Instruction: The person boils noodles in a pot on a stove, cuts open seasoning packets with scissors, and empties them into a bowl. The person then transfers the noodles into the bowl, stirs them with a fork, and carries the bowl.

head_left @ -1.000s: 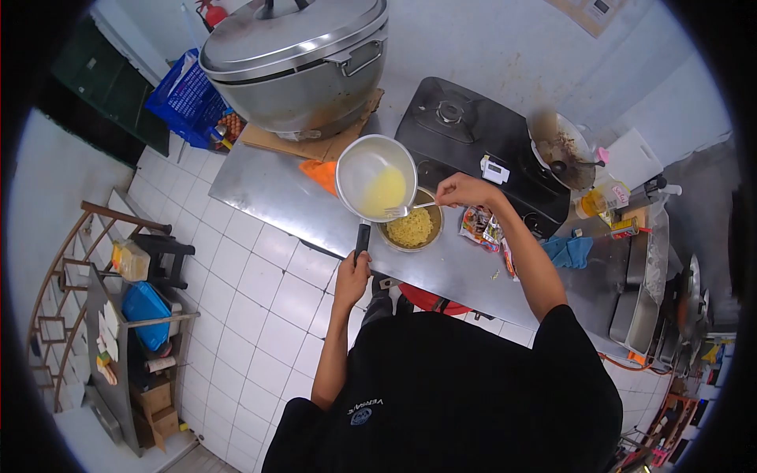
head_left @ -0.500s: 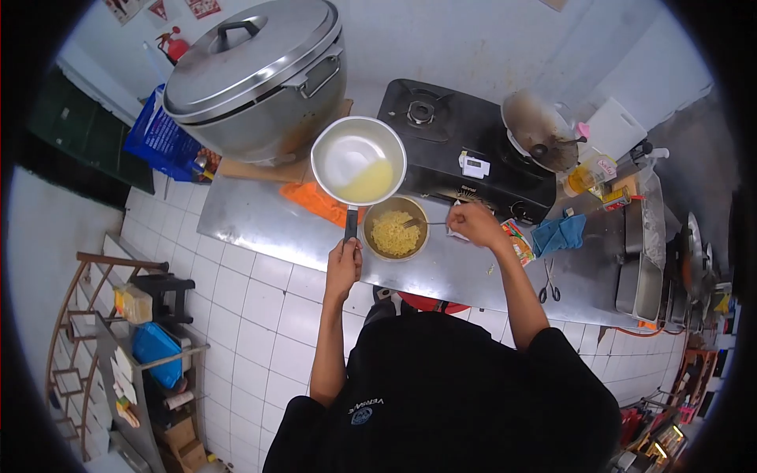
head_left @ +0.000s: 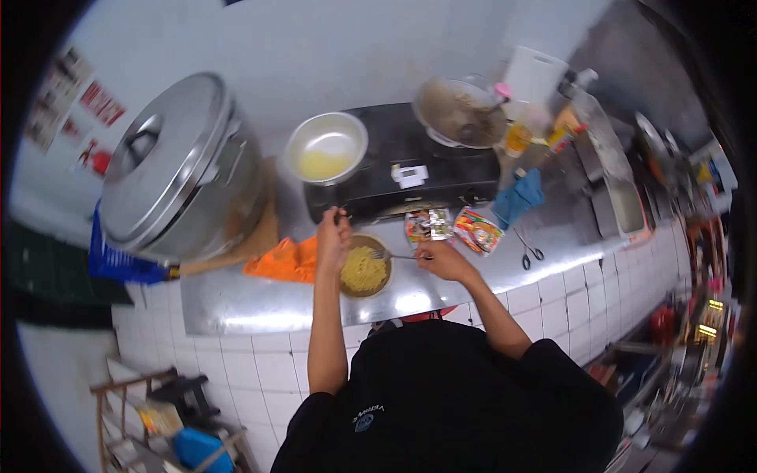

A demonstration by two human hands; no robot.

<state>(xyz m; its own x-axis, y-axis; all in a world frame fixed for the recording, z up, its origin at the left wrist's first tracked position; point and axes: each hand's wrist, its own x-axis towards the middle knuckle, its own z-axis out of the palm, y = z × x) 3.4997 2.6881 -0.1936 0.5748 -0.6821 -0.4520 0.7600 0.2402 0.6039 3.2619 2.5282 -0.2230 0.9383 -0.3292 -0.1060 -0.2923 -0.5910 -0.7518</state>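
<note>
My left hand [head_left: 334, 240] is closed around the handle of a saucepan [head_left: 348, 131], which has some pale yellow liquid in it. The pan is over the left part of the black gas stove [head_left: 378, 177]; whether it touches the burner I cannot tell. Below it on the counter stands a bowl [head_left: 386, 282] of yellow noodles [head_left: 363, 270], partly behind my left hand. In my right hand [head_left: 443, 258] is a fork [head_left: 398, 255], its tines at the noodles' right edge. Two colourful packets [head_left: 478, 232] lie just beyond my right hand.
A large lidded metal pot [head_left: 177, 173] stands on the left, near an orange cloth [head_left: 284, 261]. On the stove's right side sits a wok [head_left: 457, 114]. A blue cloth [head_left: 519, 199] and scissors [head_left: 530, 254] lie to the right on the steel counter [head_left: 244, 303].
My left hand has carried the saucepan away from beside the bowl, forward over the stove. My right hand still holds the fork at the noodles. The camera view has turned and shifted.
</note>
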